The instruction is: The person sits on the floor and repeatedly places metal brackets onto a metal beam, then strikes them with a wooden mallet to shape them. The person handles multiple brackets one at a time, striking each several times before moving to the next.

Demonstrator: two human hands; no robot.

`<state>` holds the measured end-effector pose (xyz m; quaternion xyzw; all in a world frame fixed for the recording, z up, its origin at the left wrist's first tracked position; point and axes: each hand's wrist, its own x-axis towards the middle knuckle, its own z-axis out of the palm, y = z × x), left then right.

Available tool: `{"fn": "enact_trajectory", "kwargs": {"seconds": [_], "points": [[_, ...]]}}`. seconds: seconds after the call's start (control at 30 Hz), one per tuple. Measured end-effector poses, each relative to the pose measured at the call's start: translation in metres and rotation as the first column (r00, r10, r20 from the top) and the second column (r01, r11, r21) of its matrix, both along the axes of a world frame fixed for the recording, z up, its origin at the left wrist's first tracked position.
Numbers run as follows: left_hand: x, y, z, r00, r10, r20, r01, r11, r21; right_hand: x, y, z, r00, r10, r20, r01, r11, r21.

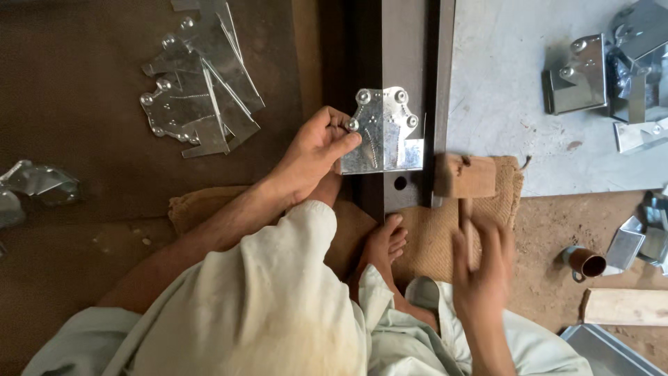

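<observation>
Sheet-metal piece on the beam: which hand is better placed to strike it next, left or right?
Right, probably. The right hand grips the wooden mallet, whose head sits beside the sheet-metal piece. The left hand pins that piece on the steel beam, so it looks occupied.

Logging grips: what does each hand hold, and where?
Left hand pinches the metal plate at its left edge; right hand grips the wooden mallet by its handle.
</observation>
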<state>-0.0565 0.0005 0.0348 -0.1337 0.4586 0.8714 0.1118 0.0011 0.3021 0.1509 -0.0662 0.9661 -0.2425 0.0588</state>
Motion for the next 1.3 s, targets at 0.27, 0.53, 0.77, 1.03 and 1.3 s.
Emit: {"fn": "enact_trajectory", "kwargs": {"seconds": [0.27,0.53,0.77,1.03,1.3], "points": [[-0.005,0.003,0.009,0.992,0.043,0.115,-0.032,0.995,-0.098,-0.125,-0.127,-0.034,0.917,0.395,-0.062,-0.390,0.917,0.081],[-0.044,0.029,0.012,0.951,0.152,-0.268,-0.309,0.472,-0.826,-0.130,-0.119,-0.056,0.899,0.439,0.005,-0.437,0.893,0.110],[-0.044,0.041,-0.012,0.926,0.052,-0.375,-0.370,0.327,-0.869,-0.129,-0.107,-0.088,0.858,0.493,-0.144,-0.513,0.832,-0.212],[-0.051,0.049,-0.021,0.926,0.148,-0.347,-0.375,0.267,-0.887,-0.132,-0.097,-0.082,0.849,0.522,-0.081,-0.528,0.833,-0.167],[-0.007,0.022,-0.026,0.979,-0.065,-0.195,-0.108,0.644,-0.757,0.020,0.008,-0.083,0.987,-0.162,0.006,0.161,0.985,0.063]]}}
